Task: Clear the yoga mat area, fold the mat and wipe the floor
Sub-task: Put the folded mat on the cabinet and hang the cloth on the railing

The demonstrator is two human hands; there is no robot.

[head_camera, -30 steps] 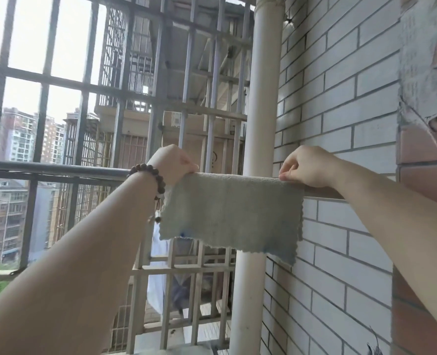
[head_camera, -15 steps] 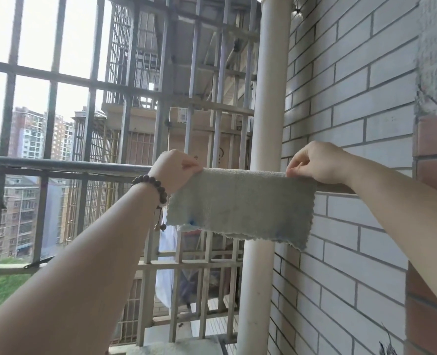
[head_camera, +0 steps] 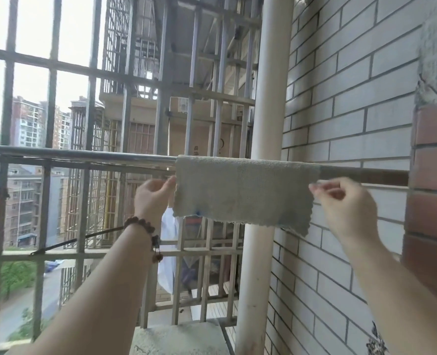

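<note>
At the far left, the metal window bars point(head_camera: 49, 103) stand in front of a bright sky and some tall apartment buildings point(head_camera: 27, 121). A round steel rail point(head_camera: 79, 155) runs horizontally across the whole view, from the left edge to the brick wall on the right.

The person's left forearm rises from the bottom of the view and wears a dark bead bracelet point(head_camera: 142, 226) on the wrist. The left hand point(head_camera: 154, 197) is just below the rail, at the left edge of the cloth point(head_camera: 243, 190). Its fingers are loosely curled and its thumb reaches to the cloth's left border; it seems to touch or pinch this edge lightly, but a firm grip cannot be seen.

The cloth, a grey-green rag with a frayed lower border, hangs over the rail, folded across it, and its front half falls down freely. Behind it stands a white vertical pipe point(head_camera: 268, 98), and further back there are the caged balconies of the next building.

The right hand point(head_camera: 340, 206) is just beside the cloth's right edge, a little blurred. Its fingers are bent, and the fingertips point(head_camera: 314, 187) are close to the upper right corner of the cloth; whether they hold it cannot be told.

At the right, the white brick wall point(head_camera: 353, 111) meets a column of red brick point(head_camera: 432, 201).
</note>
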